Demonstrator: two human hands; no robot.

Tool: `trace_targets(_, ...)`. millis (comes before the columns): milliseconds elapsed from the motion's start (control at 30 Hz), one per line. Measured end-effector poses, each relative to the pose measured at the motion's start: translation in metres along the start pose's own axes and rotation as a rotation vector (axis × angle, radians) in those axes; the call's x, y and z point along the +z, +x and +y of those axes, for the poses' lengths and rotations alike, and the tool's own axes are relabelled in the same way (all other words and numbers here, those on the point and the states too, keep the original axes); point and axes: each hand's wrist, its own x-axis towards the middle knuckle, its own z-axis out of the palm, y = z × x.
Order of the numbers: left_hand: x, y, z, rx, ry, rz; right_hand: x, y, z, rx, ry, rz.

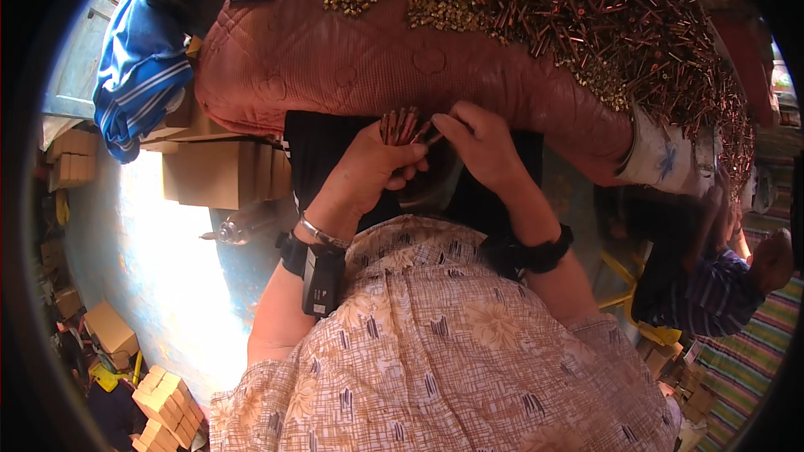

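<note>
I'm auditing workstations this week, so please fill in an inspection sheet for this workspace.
Surface: reddish quilted cover, partly covered by a heap of thin metallic rods.
Job's things: bundle of copper-coloured rods in hand; small gold-coloured pieces along the heap's near edge.
Clutter: brown boxes at left.
Hands: left hand closed around the bundle; right hand beside it, its grip unclear.
Cables: nothing seen.
Surroundings: blue jacket at upper left; a co-worker's striped sleeve at right.

Black wristbands [546, 253] and a silver bracelet [323, 235] accompany a tan floral shirt [435, 351].
</note>
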Motion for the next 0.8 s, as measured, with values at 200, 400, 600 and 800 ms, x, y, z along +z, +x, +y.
trace_targets(200,-0.001,0.001,-0.002,-0.014,0.053,0.000,0.000,0.004,0.005,0.092,0.044,-0.039)
trace_targets(400,-0.002,0.001,-0.004,0.019,0.052,0.046,-0.007,0.010,-0.001,0.187,-0.004,-0.131)
trace_targets(600,-0.012,0.001,0.000,0.044,0.080,0.172,-0.008,0.032,-0.016,-0.175,-0.388,0.131)
trace_targets(800,-0.018,0.006,-0.004,-0.033,-0.130,0.089,-0.001,0.095,-0.017,-0.521,-0.474,0.313)
